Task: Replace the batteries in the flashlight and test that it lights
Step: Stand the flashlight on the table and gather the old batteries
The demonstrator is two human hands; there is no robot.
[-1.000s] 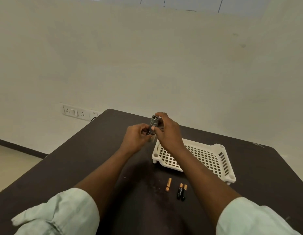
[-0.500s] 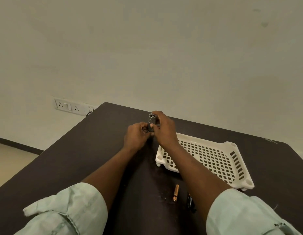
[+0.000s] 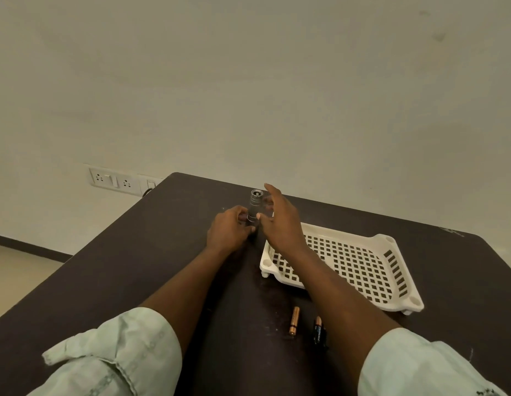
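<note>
Here I see the flashlight [image 3: 254, 207] standing upright near the far edge of the dark desk [image 3: 111, 275], its grey ribbed barrel vertical and a round end facing up. My left hand [image 3: 230, 231] is curled round its lower part, fingers pinching the barrel just above the desk. My right hand [image 3: 280, 221] sits just right of it, fingers spread and loose, the thumb tip close to the barrel; whether it touches the barrel I cannot tell. The fingertips near the top of the flashlight are blurred.

A white slotted tray [image 3: 391, 281] lies to the right of the hands, partly under my right forearm, on small feet on the desk. Nearer to me, between the forearms, a copper-coloured battery [image 3: 294, 320] lies on the desk pointing roughly away from me. Just right of it lies a black battery [image 3: 319, 332] with a copper tip, close against my right forearm; something dark beside it may be another cell, but the arm hides it.

Pale green sleeves [image 3: 120, 352] are rolled up on both arms. On the wall behind the desk, to the left, is a white socket plate [image 3: 114, 181].
</note>
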